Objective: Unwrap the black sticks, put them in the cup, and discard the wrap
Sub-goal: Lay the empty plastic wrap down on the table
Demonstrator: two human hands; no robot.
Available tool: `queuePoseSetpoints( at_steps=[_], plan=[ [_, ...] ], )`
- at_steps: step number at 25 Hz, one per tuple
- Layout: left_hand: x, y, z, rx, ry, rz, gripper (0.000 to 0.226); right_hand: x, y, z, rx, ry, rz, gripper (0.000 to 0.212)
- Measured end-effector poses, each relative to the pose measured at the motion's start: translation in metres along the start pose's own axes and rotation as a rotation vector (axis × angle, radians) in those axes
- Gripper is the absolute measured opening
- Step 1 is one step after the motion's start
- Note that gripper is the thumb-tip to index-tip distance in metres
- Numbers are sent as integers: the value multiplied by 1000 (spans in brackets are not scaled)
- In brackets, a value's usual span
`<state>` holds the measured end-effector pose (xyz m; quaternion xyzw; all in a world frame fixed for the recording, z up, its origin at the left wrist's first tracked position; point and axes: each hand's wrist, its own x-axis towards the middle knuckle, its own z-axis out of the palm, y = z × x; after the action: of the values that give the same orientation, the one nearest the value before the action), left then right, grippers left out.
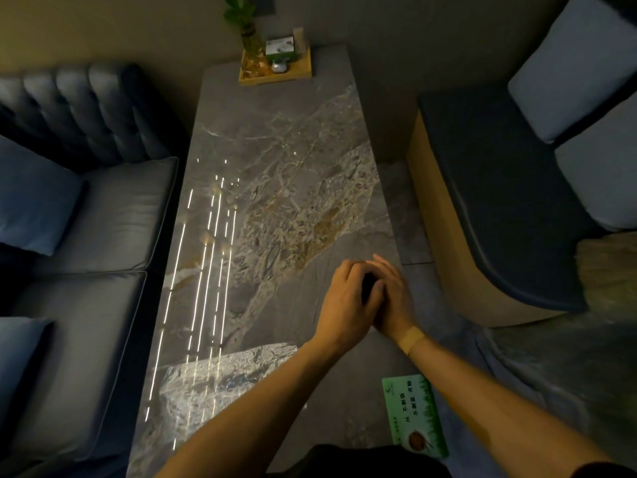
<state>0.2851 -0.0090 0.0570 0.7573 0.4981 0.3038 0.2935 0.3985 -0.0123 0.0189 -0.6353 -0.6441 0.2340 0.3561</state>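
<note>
Both my hands meet above the right side of the marble table [275, 160]. My left hand [344, 305] lies over my right hand [396, 298], and together they close around a small black thing [368, 286], which looks like the black sticks. Only a short dark patch of it shows between the fingers. I cannot tell whether any wrap is on it. No cup is in view. A tan plaster sits on my right wrist.
A green printed card [413, 415] lies at the table's near right corner. A wooden tray [303, 75] with a plant in a glass vase [250, 46] and a small green-white box [281, 48] stands at the far end. Sofas flank the table on both sides.
</note>
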Motion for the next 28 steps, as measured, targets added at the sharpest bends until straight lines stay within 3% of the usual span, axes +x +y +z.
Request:
queuePoseSetpoints(
  at_steps=[4,7,12,16,19,23,28],
  plan=[
    [-5,-15,-6,169,-88,21,29,-1,4,0,-218,-228,32,57],
    [-7,-23,-11,266,-161,78,45,-2,8,2,-327,-271,32,70],
    [-2,-19,-13,44,-279,-125,61,10,6,5,-415,-385,-8,72],
    [3,-12,-11,-46,-350,-183,73,9,2,9,-515,-326,-77,63],
    [3,-14,-11,-30,-342,-201,71,7,-1,10,-433,-199,-155,47],
    [2,-18,-15,49,-290,-145,65,8,-4,9,-355,-162,-144,48],
    [-7,-29,-16,223,-310,-57,66,5,-2,9,-558,-458,-35,74]
  ],
)
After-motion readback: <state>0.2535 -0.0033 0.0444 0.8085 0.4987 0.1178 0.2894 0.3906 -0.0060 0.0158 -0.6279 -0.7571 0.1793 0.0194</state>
